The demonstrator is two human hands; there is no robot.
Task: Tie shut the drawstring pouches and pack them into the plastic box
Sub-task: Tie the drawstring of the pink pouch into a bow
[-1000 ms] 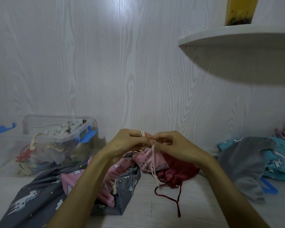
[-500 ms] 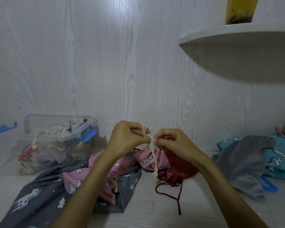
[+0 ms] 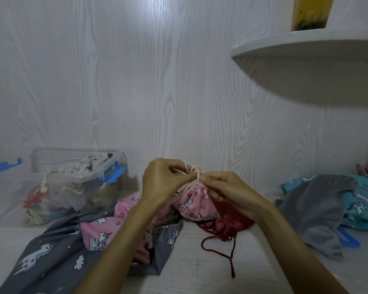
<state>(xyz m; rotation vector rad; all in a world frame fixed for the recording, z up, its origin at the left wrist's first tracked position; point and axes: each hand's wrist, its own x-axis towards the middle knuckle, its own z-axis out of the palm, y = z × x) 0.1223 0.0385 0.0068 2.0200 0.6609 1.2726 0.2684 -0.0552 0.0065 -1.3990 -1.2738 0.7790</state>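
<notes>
A pink unicorn-print pouch [image 3: 194, 205] is held up in the middle, its neck gathered tight. My left hand [image 3: 165, 180] pinches one end of its cream drawstring [image 3: 194, 170] and my right hand [image 3: 223, 190] pinches the cord at the pouch's neck, where a knot sits. The clear plastic box [image 3: 57, 187] with blue clips stands at the left against the wall and holds several tied pouches. A dark red satin pouch [image 3: 229, 222] lies under my right hand, its cord trailing on the table.
Grey [image 3: 45, 251] and pink [image 3: 106, 228] unicorn pouches lie at the front left. A grey cloth [image 3: 319, 211] and teal unicorn pouches [image 3: 361, 200] are heaped at the right. A white shelf [image 3: 306, 45] juts out above right. The box's lid [image 3: 2, 166] shows at the far left.
Both hands have worked the cream cord into a knot at the pouch's neck; the long hanging ends are now drawn up short and the pouch's mouth is pulled shut.
</notes>
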